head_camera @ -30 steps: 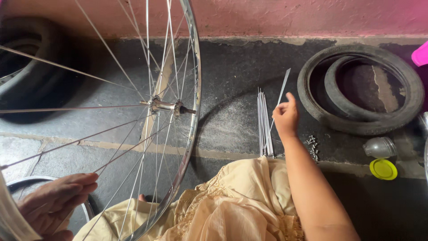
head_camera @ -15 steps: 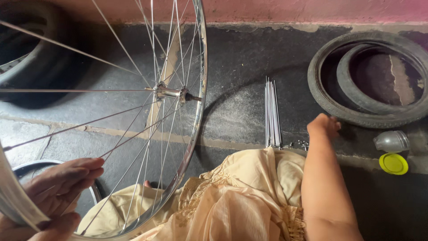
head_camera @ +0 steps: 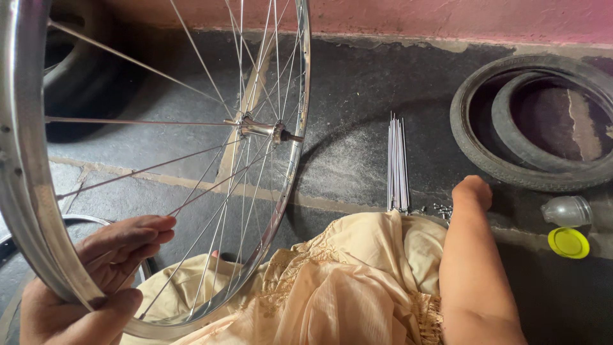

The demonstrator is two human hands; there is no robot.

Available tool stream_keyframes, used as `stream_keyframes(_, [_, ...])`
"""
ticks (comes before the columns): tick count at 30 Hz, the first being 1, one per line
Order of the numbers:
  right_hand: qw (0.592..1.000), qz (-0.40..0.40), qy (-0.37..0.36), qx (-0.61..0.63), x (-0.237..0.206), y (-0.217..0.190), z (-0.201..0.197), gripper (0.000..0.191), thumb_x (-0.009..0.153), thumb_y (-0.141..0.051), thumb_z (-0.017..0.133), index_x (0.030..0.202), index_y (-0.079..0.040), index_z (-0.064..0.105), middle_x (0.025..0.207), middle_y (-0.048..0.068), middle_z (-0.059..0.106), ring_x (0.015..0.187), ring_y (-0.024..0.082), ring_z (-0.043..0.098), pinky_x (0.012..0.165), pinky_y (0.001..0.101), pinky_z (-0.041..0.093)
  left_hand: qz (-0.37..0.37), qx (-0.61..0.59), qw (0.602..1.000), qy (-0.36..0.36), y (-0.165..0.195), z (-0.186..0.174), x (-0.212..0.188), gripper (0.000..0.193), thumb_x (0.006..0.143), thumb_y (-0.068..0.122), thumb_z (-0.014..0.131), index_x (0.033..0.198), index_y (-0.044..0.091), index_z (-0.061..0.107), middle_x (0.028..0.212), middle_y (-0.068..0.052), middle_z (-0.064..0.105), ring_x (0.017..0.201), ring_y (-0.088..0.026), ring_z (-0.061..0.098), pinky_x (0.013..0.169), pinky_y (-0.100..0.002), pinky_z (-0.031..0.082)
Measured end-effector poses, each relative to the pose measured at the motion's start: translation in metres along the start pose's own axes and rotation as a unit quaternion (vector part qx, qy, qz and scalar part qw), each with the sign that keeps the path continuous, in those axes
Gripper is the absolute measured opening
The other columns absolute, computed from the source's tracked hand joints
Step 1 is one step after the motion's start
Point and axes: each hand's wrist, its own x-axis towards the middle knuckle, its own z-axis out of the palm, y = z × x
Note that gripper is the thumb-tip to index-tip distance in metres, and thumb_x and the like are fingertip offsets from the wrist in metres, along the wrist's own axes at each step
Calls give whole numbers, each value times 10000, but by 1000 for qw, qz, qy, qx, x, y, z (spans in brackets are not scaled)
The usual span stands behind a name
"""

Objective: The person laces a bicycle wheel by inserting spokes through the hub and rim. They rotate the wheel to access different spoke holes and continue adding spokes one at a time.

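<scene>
Two bare hands at work, well apart. Left hand (head_camera: 89, 281) clamped on the shiny silver metal bicycle wheel rim (head_camera: 29, 191), thumb pressed on the near side, fingers (head_camera: 137, 233) curled through between the thin steel spokes (head_camera: 191, 166). Rim upright and slightly tilted, rising from that grip past the top edge of the frame; silver hub with its axle (head_camera: 262, 130) up and to the right of the grip, spokes fanning from it to the rim. Cream-yellow embroidered cloth garment (head_camera: 332, 281) just right of the grip, under the rim's lower edge. Right hand (head_camera: 472, 191) curled down against the dark stone floor (head_camera: 357, 83), knuckles up; fingertips hidden, so cannot tell whether anything is pinched there. Small heap of silvery metal spoke nipples (head_camera: 440, 208) touching or just left of that hand. Bundle of loose straight steel spokes (head_camera: 397, 163) lying a little further left, pointing away from the body. Worn black rubber tyre (head_camera: 472, 137) flat on the floor just beyond and right of the hand, a second smaller tyre (head_camera: 517, 144) nested inside. Clear small jar on its side (head_camera: 567, 211) and round yellow plastic lid (head_camera: 568, 243) near, to the right. Pink painted wall (head_camera: 447, 16) beyond.
</scene>
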Motion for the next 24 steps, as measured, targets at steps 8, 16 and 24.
stream_keyframes(8, [997, -29, -42, -57, -26, -5, -15, 323, 884, -155, 742, 1186, -42, 735, 1293, 198, 685, 1194, 398, 657, 949, 474, 563, -3, 40, 999, 18, 5, 4, 1, 672, 597, -109, 524, 1265, -169, 571, 1344, -342, 640, 1347, -437, 559, 1138, -546, 393])
stream_keyframes(16, [999, -10, -3, -44, -4, 1, -1, 277, 955, -137, 681, 1192, -22, 766, 1324, 202, 694, 1214, 402, 666, 946, 490, 577, 4, 24, 1000, 10, 9, 8, 2, 649, 612, -124, 504, 1256, -172, 567, 1351, -340, 630, 1373, -426, 583, 1142, -534, 394])
stream_keyframes(24, [995, -82, 57, -25, -26, 6, -14, 256, 908, -138, 681, 1131, -20, 728, 1224, 241, 685, 1134, 412, 645, 894, 489, 541, -12, -3, 999, 29, 10, 13, -1, 670, 604, -124, 508, 1272, -124, 576, 1364, -279, 642, 1381, -387, 592, 1150, -494, 395])
